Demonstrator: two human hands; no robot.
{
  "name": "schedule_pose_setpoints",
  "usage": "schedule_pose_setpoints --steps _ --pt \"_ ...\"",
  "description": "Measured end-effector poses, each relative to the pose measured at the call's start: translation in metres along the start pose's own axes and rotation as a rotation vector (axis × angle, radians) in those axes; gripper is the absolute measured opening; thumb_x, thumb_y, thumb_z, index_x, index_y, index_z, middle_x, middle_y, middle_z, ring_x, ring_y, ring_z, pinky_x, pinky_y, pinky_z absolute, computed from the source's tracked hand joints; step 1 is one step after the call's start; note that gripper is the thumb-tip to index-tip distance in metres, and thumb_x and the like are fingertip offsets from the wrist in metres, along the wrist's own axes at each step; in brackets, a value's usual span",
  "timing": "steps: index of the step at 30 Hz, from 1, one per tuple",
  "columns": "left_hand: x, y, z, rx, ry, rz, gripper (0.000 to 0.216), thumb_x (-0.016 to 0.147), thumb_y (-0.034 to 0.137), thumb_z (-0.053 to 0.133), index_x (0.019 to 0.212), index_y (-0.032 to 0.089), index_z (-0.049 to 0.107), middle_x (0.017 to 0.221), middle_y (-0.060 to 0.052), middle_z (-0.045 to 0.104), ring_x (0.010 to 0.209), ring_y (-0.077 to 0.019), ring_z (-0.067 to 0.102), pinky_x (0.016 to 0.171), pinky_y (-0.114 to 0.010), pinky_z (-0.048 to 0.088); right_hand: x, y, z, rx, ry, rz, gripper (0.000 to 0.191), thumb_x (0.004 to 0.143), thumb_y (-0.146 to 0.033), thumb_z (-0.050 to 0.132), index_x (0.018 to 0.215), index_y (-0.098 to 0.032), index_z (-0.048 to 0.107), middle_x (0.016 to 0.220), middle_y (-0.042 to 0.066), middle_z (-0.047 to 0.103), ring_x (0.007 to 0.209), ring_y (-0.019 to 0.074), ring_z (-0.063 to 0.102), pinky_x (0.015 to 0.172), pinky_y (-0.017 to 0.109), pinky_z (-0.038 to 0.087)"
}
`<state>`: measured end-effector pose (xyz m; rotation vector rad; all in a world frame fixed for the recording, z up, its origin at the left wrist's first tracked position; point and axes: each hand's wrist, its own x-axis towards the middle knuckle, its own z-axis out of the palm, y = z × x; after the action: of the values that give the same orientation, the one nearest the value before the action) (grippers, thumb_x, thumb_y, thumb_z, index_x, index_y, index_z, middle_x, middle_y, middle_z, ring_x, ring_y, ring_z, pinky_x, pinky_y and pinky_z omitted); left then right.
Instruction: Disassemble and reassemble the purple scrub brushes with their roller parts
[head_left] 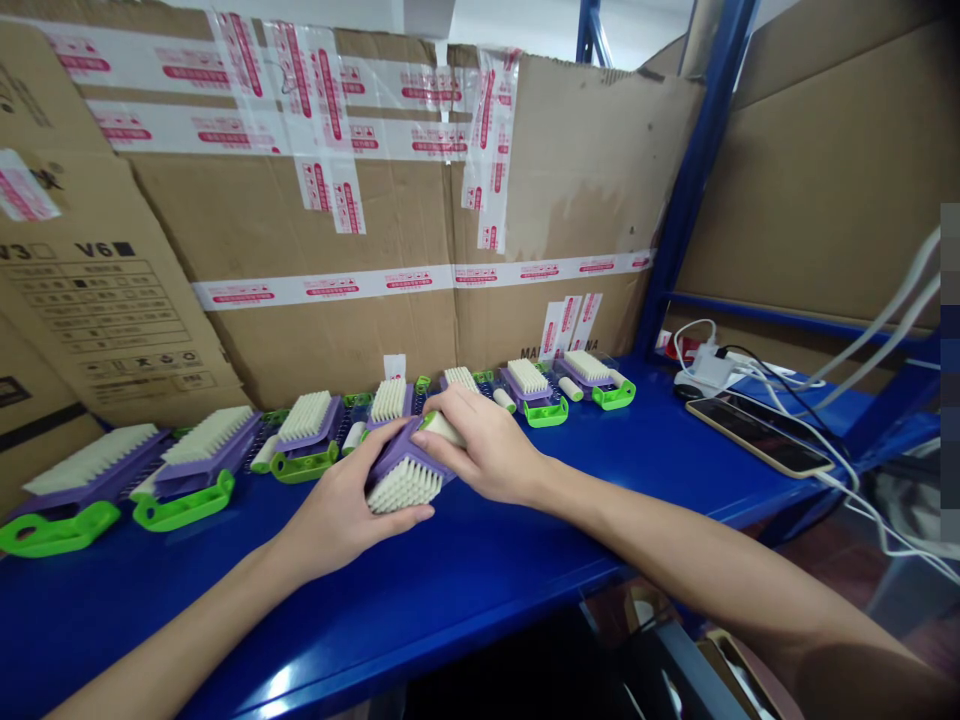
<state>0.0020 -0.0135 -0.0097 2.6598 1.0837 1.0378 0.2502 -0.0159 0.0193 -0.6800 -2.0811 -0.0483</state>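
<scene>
A purple brush with cream bristles (pixel 403 478) is held between both hands above the blue shelf (pixel 525 530). My left hand (pixel 341 510) grips it from below and the left, its thumb under the bristles. My right hand (pixel 480 450) closes over the brush's top and far end, where a cream roller part (pixel 442 428) shows under the fingers. Behind the hands a row of several like brushes (pixel 307 420) lies along the shelf, each with a green handle (pixel 180 510).
Taped cardboard boxes (pixel 337 250) wall off the back of the shelf. At the right lie a phone (pixel 757 432), a white charger (pixel 705 372) and white cables (pixel 885 320). A blue rack post (pixel 690 180) rises at the right.
</scene>
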Motion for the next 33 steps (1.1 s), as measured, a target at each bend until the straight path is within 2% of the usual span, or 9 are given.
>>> schedule_pose_setpoints --steps 10,18,24,33 --pt "0.0005 0.0006 -0.0006 -0.018 -0.029 0.006 0.089 0.088 0.051 0.084 0.162 0.029 0.04 0.15 -0.015 0.068 0.127 -0.0367 0.074 0.096 -0.046 0.065 -0.0015 0.0007 0.0004 0.016 -0.008 0.013 0.032 0.114 -0.049 0.047 0.116 -0.019 0.06 0.106 0.009 0.068 0.096 0.0227 0.064 0.087 0.039 0.053" --pt "-0.0002 0.002 -0.0021 -0.041 -0.071 -0.069 0.092 0.087 0.054 0.083 0.164 0.028 0.04 0.154 -0.013 0.066 0.134 -0.0374 0.07 0.103 -0.046 0.063 -0.0048 0.0005 0.0016 0.061 -0.025 0.066 0.028 0.113 -0.047 0.047 0.12 -0.021 0.055 0.112 0.009 0.067 0.099 0.0237 0.065 0.09 0.041 0.054" --pt "-0.0002 0.002 -0.0017 -0.05 -0.081 -0.072 0.093 0.087 0.056 0.084 0.163 0.029 0.039 0.158 -0.013 0.062 0.138 -0.0371 0.066 0.106 -0.046 0.061 -0.0051 -0.0007 0.003 0.071 -0.005 0.071 0.026 0.111 -0.045 0.048 0.121 -0.022 0.053 0.114 0.01 0.064 0.1 0.0242 0.064 0.09 0.042 0.055" --pt "0.001 0.0014 -0.0006 -0.067 -0.068 -0.095 0.093 0.084 0.057 0.085 0.162 0.029 0.042 0.154 -0.013 0.065 0.134 -0.0384 0.069 0.104 -0.048 0.062 -0.0075 0.0002 0.0064 0.103 0.041 0.082 0.024 0.109 -0.044 0.052 0.121 -0.023 0.049 0.114 0.009 0.063 0.097 0.0229 0.064 0.087 0.041 0.055"
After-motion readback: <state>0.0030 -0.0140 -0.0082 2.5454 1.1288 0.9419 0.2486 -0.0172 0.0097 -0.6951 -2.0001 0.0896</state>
